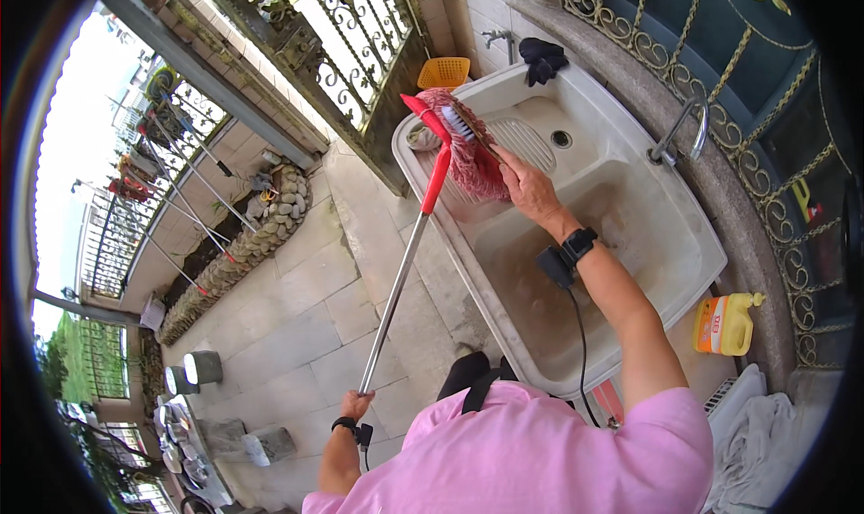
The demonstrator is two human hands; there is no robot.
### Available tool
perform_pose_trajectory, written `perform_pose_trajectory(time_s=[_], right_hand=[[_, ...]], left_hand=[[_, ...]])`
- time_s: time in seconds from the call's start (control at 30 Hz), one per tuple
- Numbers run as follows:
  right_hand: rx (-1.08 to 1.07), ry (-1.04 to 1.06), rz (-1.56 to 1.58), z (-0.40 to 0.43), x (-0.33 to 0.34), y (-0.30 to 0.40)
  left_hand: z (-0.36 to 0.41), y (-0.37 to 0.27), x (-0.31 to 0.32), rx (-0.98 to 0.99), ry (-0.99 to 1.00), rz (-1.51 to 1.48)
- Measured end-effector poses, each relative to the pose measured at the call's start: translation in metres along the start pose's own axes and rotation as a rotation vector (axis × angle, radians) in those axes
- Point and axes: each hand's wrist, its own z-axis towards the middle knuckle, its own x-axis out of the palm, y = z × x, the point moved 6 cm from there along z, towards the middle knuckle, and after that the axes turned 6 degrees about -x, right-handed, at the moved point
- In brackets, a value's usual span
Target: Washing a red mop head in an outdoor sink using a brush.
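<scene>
My left hand point(356, 404) grips the metal pole point(398, 298) of a mop near its lower end in view. The pole runs up to a red plastic mop head point(435, 183), whose pinkish-red yarn point(472, 170) rests on the ribbed washboard side of a white sink point(503, 352). In my right hand point(530, 186) is a scrub brush point(467, 126) with a wooden back and pale bristles, held against the yarn. Brownish water point(533, 298) stands in the sink's basin below my right forearm.
A chrome faucet point(682, 132) rises at the sink's right edge. Dark gloves point(542, 60) hang over its far rim, beside a wall tap point(498, 36) and a yellow basket point(443, 73). A yellow jug point(725, 325) stands at right. More mops point(179, 203) lean over a stone-edged planter point(270, 227).
</scene>
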Motion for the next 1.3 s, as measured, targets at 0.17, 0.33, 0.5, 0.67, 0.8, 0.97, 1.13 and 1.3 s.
perform_pose_trajectory(time_s=[0.17, 0.33, 0.5, 0.67, 0.8, 0.97, 1.13, 1.3], right_hand=[[0.249, 0.159, -0.078, -0.04, 0.015, -0.051], [0.306, 0.246, -0.311, -0.071, 0.002, -0.088], [0.409, 0.441, -0.51, -0.104, -0.015, -0.103], [0.52, 0.305, -0.47, -0.077, -0.022, -0.094], [0.238, 0.045, -0.08, -0.029, 0.002, -0.04], [0.238, 0.082, -0.118, -0.033, 0.024, -0.031], [0.267, 0.121, -0.22, -0.036, 0.029, -0.041], [0.367, 0.222, -0.324, -0.076, 0.033, -0.083]], left_hand=[[0.014, 0.0, 0.013, -0.098, 0.122, -0.092], [0.027, 0.013, 0.023, -0.099, 0.146, 0.0], [0.04, 0.017, 0.023, -0.065, 0.087, 0.003], [0.039, -0.006, 0.016, -0.046, 0.111, 0.042], [0.045, -0.006, 0.021, -0.067, 0.123, 0.068], [0.051, -0.021, 0.037, -0.07, 0.201, 0.178], [0.054, -0.106, 0.041, 0.212, 0.016, 0.198], [0.054, -0.156, 0.035, 0.143, -0.108, 0.159]])
